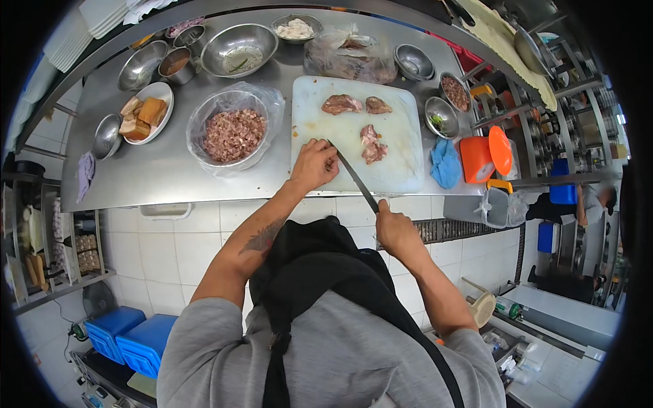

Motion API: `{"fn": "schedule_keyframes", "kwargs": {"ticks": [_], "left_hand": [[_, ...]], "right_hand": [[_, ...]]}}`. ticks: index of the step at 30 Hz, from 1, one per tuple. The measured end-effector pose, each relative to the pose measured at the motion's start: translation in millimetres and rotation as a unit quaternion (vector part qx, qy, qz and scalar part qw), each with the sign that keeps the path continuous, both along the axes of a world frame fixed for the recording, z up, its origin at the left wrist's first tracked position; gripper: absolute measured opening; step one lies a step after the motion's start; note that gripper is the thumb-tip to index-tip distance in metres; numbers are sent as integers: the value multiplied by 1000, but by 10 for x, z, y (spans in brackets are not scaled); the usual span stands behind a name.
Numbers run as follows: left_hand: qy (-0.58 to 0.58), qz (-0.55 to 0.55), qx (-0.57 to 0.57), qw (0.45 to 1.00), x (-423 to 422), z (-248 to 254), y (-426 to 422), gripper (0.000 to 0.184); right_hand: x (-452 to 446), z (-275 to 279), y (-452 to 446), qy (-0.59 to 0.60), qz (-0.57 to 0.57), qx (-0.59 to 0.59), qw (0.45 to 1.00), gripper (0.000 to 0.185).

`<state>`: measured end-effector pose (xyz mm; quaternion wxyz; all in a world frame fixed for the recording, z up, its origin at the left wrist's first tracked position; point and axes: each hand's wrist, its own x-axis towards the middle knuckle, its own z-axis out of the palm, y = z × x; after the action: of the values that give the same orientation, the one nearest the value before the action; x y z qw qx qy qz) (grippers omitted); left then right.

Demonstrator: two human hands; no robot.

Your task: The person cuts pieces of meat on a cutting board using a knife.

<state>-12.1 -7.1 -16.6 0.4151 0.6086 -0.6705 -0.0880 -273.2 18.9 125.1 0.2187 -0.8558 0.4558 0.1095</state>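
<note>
My right hand (398,233) is closed round the handle of a long knife (358,178). Its blade slants up and left over the near edge of the white cutting board (401,156). My left hand (315,165) is closed beside the blade's tip, fingers curled in; whatever is in them, if anything, is hidden. Beyond the blade lies a piece of meat (373,144), with two more at the back of the board: a longer piece (341,104) and a small piece (378,105). Left of the board stands a plastic-lined bowl (272,112) of chopped meat (235,134).
At the back are a large metal bowl (239,47) and a plastic bag (350,58) of meat. A plate (163,112) with browned blocks sits left. To the right are a blue cloth (445,164) and an orange scale (476,158). Another person (595,204) is far right.
</note>
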Motion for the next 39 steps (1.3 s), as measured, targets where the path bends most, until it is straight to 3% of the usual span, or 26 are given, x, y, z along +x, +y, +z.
{"fn": "schedule_keyframes", "kwargs": {"ticks": [3, 5, 7, 9, 12, 16, 20, 24, 29, 35, 39], "left_hand": [[13, -4, 5, 1000, -13, -57, 1, 12], [10, -5, 0, 1000, -24, -33, 38, 12], [1, -6, -9, 1000, -8, 15, 45, 12], [148, 51, 3, 988, -62, 35, 54, 13], [57, 16, 4, 998, 10, 12, 43, 12], [63, 10, -32, 997, 27, -46, 30, 11], [39, -1, -6, 999, 32, -83, 50, 11], [92, 29, -22, 995, 2, 1, 106, 14], [43, 20, -22, 999, 16, -39, 124, 14], [41, 8, -12, 999, 28, -99, 105, 16], [76, 11, -8, 997, 61, -18, 138, 16]], "right_hand": [[-28, -442, 26, -7, -22, 31, 999, 28], [-21, -844, 7, -92, -22, 3, 996, 32], [47, -825, -39, -90, -28, 2, 996, 36], [54, -751, -47, -71, -26, -4, 997, 35], [23, -487, -66, -45, -29, 3, 999, 33], [49, -56, 0, -9, -19, 31, 999, 32], [65, -777, -35, -56, -29, 10, 998, 33], [109, -734, -81, -94, -24, -9, 995, 32], [78, -176, -104, -19, 3, 12, 1000, 36], [140, -772, -86, -70, -13, 18, 997, 37], [240, -719, -173, -66, -10, 18, 998, 38]]}}
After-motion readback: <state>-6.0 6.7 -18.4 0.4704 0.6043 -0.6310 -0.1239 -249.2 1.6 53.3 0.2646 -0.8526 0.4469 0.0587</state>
